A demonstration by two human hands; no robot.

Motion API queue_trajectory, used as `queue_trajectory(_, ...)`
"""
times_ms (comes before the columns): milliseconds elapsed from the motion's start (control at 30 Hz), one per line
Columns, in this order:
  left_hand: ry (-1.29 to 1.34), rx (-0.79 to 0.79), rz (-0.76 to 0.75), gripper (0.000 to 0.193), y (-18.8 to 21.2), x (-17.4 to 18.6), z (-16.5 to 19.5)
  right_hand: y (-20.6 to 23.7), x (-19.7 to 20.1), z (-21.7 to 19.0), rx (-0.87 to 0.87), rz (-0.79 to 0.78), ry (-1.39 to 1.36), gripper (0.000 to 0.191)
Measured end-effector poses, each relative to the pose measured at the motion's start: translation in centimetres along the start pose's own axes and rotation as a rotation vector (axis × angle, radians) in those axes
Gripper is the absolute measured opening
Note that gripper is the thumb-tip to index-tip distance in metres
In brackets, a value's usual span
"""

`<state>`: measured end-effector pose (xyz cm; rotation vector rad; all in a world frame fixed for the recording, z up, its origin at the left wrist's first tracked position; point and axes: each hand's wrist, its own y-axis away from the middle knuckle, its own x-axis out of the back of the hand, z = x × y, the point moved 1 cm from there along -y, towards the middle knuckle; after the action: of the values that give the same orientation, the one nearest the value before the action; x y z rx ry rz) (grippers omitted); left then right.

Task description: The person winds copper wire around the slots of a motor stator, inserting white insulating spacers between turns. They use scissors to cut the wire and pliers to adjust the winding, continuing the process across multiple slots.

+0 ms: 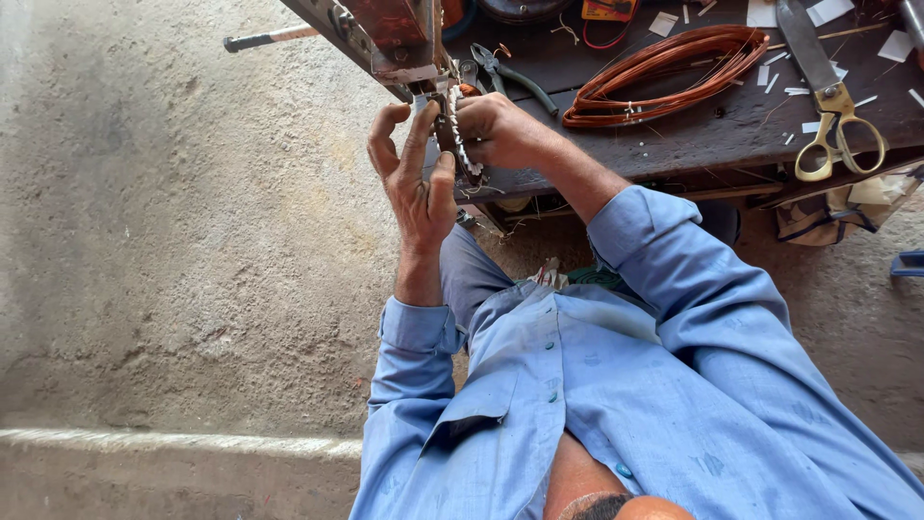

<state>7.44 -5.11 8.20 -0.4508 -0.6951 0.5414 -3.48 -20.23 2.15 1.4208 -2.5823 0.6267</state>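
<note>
A round toothed metal core [458, 143] stands on edge at the near rim of a dark workbench [693, 135], under a rusty metal fixture [390, 39]. My left hand [416, 178] presses against its left face, fingers spread and raised. On the other side, my right hand [496, 130] curls over the core and grips it. Both arms wear blue shirt sleeves.
On the bench lie a coil of copper wire [664, 72], large scissors with yellow handles [828, 106], pliers [510, 75], and scattered white paper scraps. A metal rod [269, 39] sticks out at the upper left. Bare concrete floor [173, 241] spreads to the left.
</note>
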Motion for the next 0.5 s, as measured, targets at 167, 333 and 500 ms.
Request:
queue_trajectory(167,0.003,0.004,0.0,0.053,0.0,-0.3,-0.4,0.4,0.5,0.9,0.241,0.042,0.072,0.033)
queue_trajectory(333,-0.008,-0.007,-0.002,0.053,-0.4,-0.5,-0.7,-0.2,0.4,1.2,0.226,0.013,0.178,0.039)
queue_trajectory(500,-0.005,0.0,0.002,0.053,-0.6,-0.2,-0.7,-0.6,0.5,0.8,0.297,0.015,0.107,0.042)
